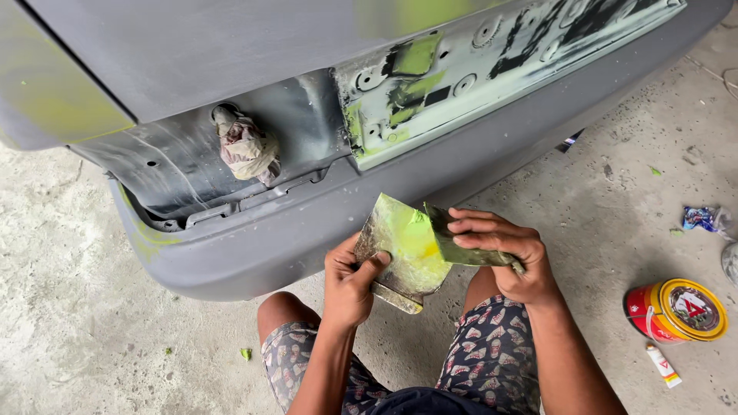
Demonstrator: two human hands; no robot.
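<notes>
My left hand [350,280] grips a flat metal plate [400,250] smeared with yellow-green putty, holding it by its lower left edge. My right hand [507,250] holds a smaller flat spreader blade [453,242] and presses it against the plate's right side. Both hands are above my knees, just in front of a grey primed car bumper [307,230]. The tail-light recess [184,165] of the car body is open, with a bunched cloth [246,150] stuffed in it.
A panel with patches of yellow-green filler and black [461,77] runs along the car's rear. On the concrete floor at the right lies a red and yellow tin [676,311], a small tube [663,365] and a crumpled wrapper [703,219].
</notes>
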